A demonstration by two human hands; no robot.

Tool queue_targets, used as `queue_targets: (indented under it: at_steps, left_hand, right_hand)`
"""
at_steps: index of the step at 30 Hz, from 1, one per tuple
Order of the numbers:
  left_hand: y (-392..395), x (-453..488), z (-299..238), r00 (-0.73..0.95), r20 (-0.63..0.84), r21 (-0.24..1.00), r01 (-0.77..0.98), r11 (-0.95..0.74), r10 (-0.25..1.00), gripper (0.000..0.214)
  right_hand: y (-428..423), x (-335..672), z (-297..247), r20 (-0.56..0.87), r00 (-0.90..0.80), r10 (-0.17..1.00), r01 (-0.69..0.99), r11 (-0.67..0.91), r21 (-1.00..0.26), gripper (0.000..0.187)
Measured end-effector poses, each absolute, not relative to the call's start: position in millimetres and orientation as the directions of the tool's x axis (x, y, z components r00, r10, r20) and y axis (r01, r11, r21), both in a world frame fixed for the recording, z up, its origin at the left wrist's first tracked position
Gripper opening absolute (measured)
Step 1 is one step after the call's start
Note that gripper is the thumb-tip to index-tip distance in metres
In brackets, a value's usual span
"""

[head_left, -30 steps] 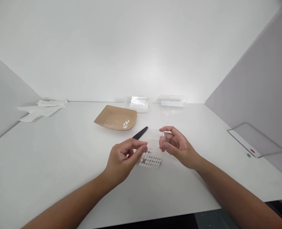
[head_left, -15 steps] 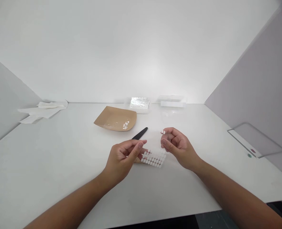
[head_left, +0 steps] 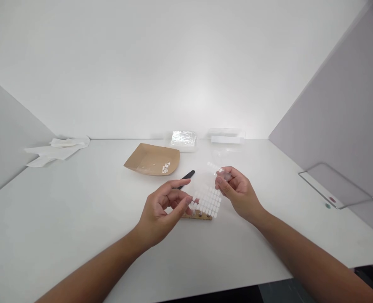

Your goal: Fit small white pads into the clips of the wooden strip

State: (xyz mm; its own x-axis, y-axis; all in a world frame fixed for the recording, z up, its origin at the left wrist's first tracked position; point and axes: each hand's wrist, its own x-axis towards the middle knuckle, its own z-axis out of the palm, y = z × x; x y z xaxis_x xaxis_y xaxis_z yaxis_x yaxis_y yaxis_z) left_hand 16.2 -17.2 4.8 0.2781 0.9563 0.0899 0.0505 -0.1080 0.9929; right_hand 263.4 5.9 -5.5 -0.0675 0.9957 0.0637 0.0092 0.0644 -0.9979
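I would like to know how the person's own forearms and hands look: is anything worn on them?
The left forearm and the right forearm are uncovered as far as the picture shows, with no sleeve in sight. The left hand and the right hand are ungloved. No ring, watch or bracelet is visible.

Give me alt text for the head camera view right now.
A right hand holds a clear sheet of white ovals, with the left hand at its edge, above a white table. Beyond lie a brown tray with white bits and a slim black tool.
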Motion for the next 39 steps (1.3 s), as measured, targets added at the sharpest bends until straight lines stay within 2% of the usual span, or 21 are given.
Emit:
queue_targets:
  at_steps: [5, 10, 14, 18, 23, 28, 39]
  left_hand:
    - [-20, 15, 3, 0.327, 0.147, 0.986, 0.021, -0.163, 0.933, 0.038]
    - [-23, 14, 5, 0.346, 0.18, 0.983, -0.038, -0.177, 0.921, 0.038]
    - [-22, 14, 5, 0.348, 0.219, 0.974, -0.021, -0.226, 0.912, 0.034]
    - [-19, 13, 0, 0.362, 0.323, 0.939, -0.012, -0.343, 0.874, 0.026]
    - [-20, 15, -2, 0.36, 0.351, 0.922, 0.031, -0.387, 0.865, 0.016]
    - [-21, 16, 1, 0.378, 0.342, 0.916, 0.071, -0.396, 0.86, 0.018]
    - [-21, 15, 0, 0.456, 0.371, 0.869, 0.138, -0.476, 0.809, 0.012]
  right_hand:
    - [7, 265, -7, 0.066, -0.096, 0.993, 0.025, 0.068, -0.997, 0.036]
    - [4, 263, -8, 0.042, -0.193, 0.98, 0.002, 0.044, -0.999, 0.034]
    - [-2, 259, -5, -0.002, -0.267, 0.964, 0.019, 0.004, -1.0, 0.034]
    - [-10, 256, -2, -0.043, -0.344, 0.938, 0.047, -0.029, -0.998, 0.033]
    - [-17, 256, 1, -0.002, -0.483, 0.875, 0.063, 0.033, -0.998, 0.029]
    - [-17, 257, 4, 0.031, -0.488, 0.872, 0.145, 0.116, -0.983, 0.028]
    - [-17, 255, 6, -0.013, -0.524, 0.852, 0.092, 0.041, -0.995, 0.03]
